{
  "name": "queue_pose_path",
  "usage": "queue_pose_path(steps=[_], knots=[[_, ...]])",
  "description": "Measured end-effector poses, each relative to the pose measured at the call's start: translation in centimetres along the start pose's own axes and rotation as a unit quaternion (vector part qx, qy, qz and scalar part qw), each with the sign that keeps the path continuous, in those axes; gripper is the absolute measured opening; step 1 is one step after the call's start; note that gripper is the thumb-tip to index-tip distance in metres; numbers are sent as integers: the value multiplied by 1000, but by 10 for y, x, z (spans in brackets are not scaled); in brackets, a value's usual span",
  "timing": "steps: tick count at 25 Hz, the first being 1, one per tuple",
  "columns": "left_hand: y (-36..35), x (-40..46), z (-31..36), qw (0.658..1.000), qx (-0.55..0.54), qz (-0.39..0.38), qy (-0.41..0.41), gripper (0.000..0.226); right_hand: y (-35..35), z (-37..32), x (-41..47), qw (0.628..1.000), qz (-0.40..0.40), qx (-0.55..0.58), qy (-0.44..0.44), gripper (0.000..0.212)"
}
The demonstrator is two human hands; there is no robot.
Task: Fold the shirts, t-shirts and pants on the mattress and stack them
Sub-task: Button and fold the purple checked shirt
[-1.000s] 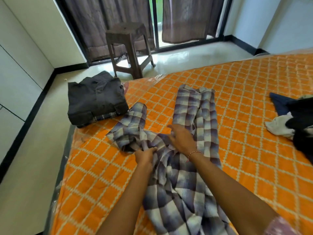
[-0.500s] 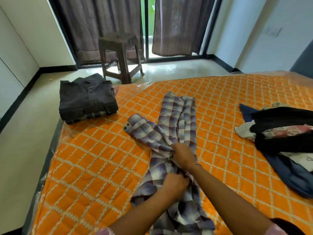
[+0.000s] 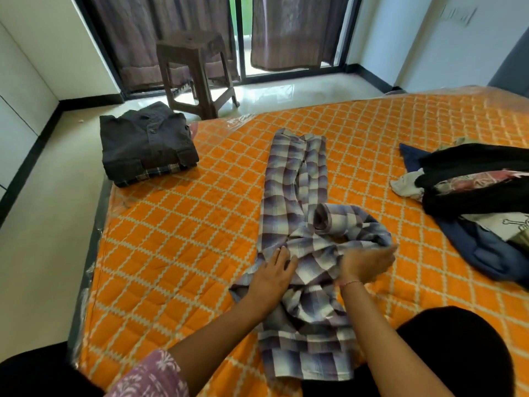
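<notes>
A purple-and-white checked shirt (image 3: pixel 294 190) lies lengthwise on the orange quilted mattress (image 3: pixel 177 242), folded narrow, with one sleeve (image 3: pixel 352 227) thrown across to the right. My left hand (image 3: pixel 272 275) lies flat with straight fingers on the shirt's left side. My right hand (image 3: pixel 365 265) is blurred, its fingers stretched out over the sleeve near the shoulder; no grip on the cloth shows. A stack of folded dark shirts (image 3: pixel 146 146) sits at the mattress's far left corner.
A heap of unfolded clothes (image 3: pixel 472 202), black, navy and white, lies at the right. A brown plastic stool (image 3: pixel 197 73) stands on the floor beyond the mattress, before curtained glass doors. My knee (image 3: pixel 458 348) rests at the near edge.
The sleeve that lay out to the left has been carried over to the right side of the shirt. My left hand has let go and now lies flat; my right hand has opened.
</notes>
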State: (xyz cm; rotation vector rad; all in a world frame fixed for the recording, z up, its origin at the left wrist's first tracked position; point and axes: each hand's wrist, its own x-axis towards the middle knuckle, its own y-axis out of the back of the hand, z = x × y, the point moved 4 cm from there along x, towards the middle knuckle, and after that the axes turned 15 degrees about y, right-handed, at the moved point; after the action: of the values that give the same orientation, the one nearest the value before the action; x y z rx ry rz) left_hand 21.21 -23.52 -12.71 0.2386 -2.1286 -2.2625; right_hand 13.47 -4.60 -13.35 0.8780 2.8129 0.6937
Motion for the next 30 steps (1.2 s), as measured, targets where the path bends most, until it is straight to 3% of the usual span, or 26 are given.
queue_pose_path(steps=[1, 2, 3, 4, 5, 6, 8, 11, 15, 16, 17, 18, 20, 22, 24, 25, 26, 27, 28, 30], knots=[[4, -6, -5, 1000, -2, 10, 23, 86, -3, -28, -14, 981, -15, -106, 162, 62], [8, -11, -14, 999, 0, 5, 48, 83, -18, -50, -33, 913, -135, -156, 352, 67], [10, -16, -24, 997, -5, 12, 73, 77, -30, -59, -55, 822, -288, -176, 459, 72], [7, -22, -36, 994, -4, -4, 114, 73, -37, -53, -73, 717, -421, -205, 517, 76], [2, -28, -46, 988, -31, -32, 148, 70, -41, -44, -81, 617, -500, -271, 544, 80], [-1, -34, -54, 978, -93, -61, 178, 70, -40, -30, -82, 553, -528, -333, 552, 81], [1, -46, -53, 965, -164, -60, 196, 70, -37, -26, -80, 562, -474, -341, 586, 76], [17, -56, -28, 993, -49, -3, 107, 63, -32, -28, -88, 547, -382, -366, 649, 72], [9, -70, -12, 996, 77, -46, -24, 64, 0, -35, -62, 552, -295, -326, 708, 38], [1, -75, -15, 993, 88, -66, -36, 64, 9, -37, -59, 540, -308, -349, 701, 29], [-4, -81, -18, 991, 88, -86, -48, 62, 12, -32, -56, 505, -337, -369, 704, 22], [-8, -87, -22, 989, 81, -107, -68, 59, 13, -26, -58, 469, -415, -395, 672, 17], [-10, -88, -30, 980, 33, -166, -110, 54, 10, -25, -59, 454, -534, -439, 561, 15], [-2, -72, -44, 970, -135, -199, -46, 51, 1, -36, -58, 493, -561, -442, 497, 22], [2, -48, -62, 954, -261, -89, 121, 48, -9, -51, -65, 527, -537, -414, 512, 12], [2, -35, -66, 919, -329, -58, 211, 51, -14, -56, -70, 521, -520, -413, 537, 30], [-3, -24, -64, 863, -414, -71, 282, 58, -20, -52, -78, 506, -515, -417, 552, 46], [-10, -16, -59, 807, -481, -97, 329, 64, -25, -45, -85, 511, -517, -414, 547, 49], [-16, -7, -53, 776, -509, -123, 352, 66, -29, -39, -89, 537, -525, -401, 524, 41], [-27, 5, -45, 783, -488, -169, 347, 57, -33, -24, -85, 603, -552, -370, 442, 18]])
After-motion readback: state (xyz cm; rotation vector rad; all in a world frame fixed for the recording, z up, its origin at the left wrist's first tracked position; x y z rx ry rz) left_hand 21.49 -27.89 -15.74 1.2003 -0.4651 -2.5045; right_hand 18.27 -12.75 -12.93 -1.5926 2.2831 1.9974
